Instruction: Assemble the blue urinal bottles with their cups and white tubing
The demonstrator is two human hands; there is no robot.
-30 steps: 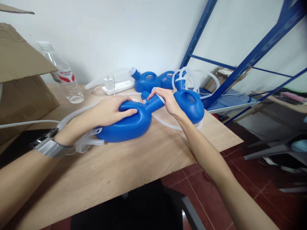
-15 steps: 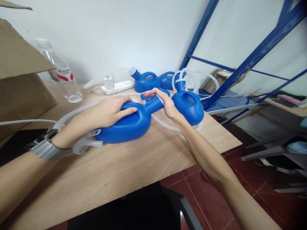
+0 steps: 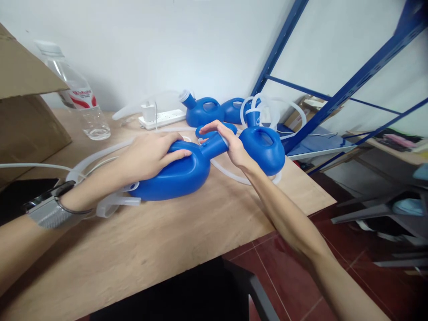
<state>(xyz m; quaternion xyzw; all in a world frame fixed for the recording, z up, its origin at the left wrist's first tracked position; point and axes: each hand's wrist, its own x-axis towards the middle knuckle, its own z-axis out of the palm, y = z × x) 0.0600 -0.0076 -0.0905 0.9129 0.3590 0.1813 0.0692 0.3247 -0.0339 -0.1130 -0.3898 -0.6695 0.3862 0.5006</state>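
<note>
A blue plastic urinal bottle [image 3: 170, 178] lies on its side on the wooden table, its neck pointing right and slightly away from me. Over its upper side rests my left hand [image 3: 150, 154], closed around the handle part, thumb along the top. My right hand [image 3: 230, 140] is at the neck end. Its palm bears against the mouth and its fingers curl loosely along the neck's far side; the thumb is hidden. Beyond that hand shows a blue piece [image 3: 202, 131], partly covered. A clear soft tube [image 3: 110, 207] lies by the bottle's base, under my left wrist.
More blue urinal bottles stand behind: one at right [image 3: 264, 149] with coiled tubing, another [image 3: 202, 112] by the wall. A white power strip [image 3: 163, 119], a water bottle [image 3: 83, 102] and a cardboard box [image 3: 30, 120] are at the back left. A blue metal rack [image 3: 351, 80] rises at right.
The view has shifted slightly, so the water bottle and box sit further left. Both hands keep nearly the same places on the bottle.
</note>
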